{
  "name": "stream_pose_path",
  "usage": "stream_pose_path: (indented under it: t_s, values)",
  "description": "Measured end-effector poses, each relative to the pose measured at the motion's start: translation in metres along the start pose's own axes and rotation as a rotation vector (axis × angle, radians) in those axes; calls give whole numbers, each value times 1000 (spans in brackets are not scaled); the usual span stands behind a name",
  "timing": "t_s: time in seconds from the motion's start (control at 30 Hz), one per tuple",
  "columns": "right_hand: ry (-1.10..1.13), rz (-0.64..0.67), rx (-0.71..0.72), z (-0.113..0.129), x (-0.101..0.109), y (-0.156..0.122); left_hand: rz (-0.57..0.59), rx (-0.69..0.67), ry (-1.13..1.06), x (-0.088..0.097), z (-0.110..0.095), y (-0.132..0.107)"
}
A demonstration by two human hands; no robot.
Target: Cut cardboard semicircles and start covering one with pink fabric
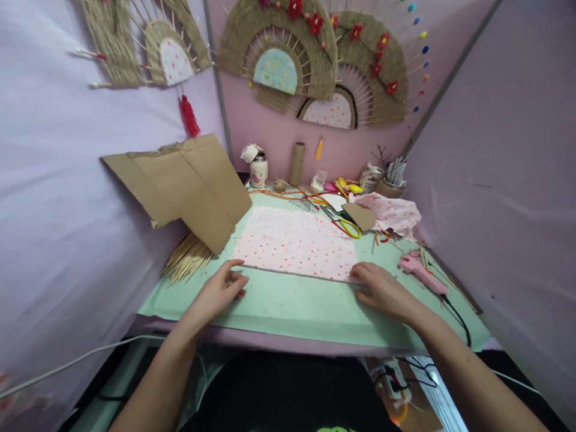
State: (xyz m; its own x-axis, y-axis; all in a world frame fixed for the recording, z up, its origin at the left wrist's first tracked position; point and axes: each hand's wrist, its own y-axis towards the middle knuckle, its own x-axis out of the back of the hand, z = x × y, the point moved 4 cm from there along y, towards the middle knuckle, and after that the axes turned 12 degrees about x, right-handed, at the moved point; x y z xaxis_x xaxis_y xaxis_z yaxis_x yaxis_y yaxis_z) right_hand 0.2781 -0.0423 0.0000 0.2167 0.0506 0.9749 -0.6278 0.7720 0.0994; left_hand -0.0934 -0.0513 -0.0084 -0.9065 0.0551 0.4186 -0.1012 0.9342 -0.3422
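A pink cloth [297, 246] with red dots lies flat on the pale green tabletop, its near edge straight. My left hand [224, 288] is at the cloth's near left corner, index finger stretched onto the edge, thumb apart and the other fingers loosely curled. At the near right corner, the fingertips of my right hand [382, 291] rest on the cloth, with the thumb apart below them. Neither hand appears to grip it. Beyond the cloth are yellow-handled scissors [348, 227] and a rounded cardboard piece [360, 216].
Bent cardboard [180, 186] leans at the left over a bundle of thin sticks [189, 257]. A pink glue gun [423, 273] with a black cord lies at the right. Crumpled dotted cloth [391, 211], a cardboard tube [297, 164] and a jar [259, 171] stand toward the back.
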Motion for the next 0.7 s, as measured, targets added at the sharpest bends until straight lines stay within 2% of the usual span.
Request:
stream_pose_path:
  t_s: [0.07, 0.13, 0.23, 0.3, 0.37, 0.43, 0.5, 0.57, 0.63, 0.7]
  values:
    - [-33, 37, -12, -2, 1, 1, 72, 98, -292, -3, 4, -8]
    - [-51, 69, -8, -3, 0, 3, 81, 169, -520, -4, 0, -10]
    - [-59, 81, -7, -3, -2, 5, 93, 247, -761, -3, -9, -7]
    - [-49, 65, -7, -4, -3, 4, 103, 274, -842, -1, -12, -4]
    - [-29, 39, 4, -6, -5, 4, 141, 286, -818, 0, -13, 0]
    - [-9, 18, 17, -8, -6, 3, 151, 280, -693, 0, -12, 6]
    - [3, 10, 22, -10, -7, 3, 89, 240, -523, -1, -12, 15]
    - [10, 7, 23, -11, -9, 3, -26, 181, -398, 0, -12, 25]
    - [17, 0, 29, -13, -10, 3, -99, 158, -370, -1, -11, 32]
    - [20, -3, 37, -14, -11, 3, -125, 170, -428, -2, -8, 36]
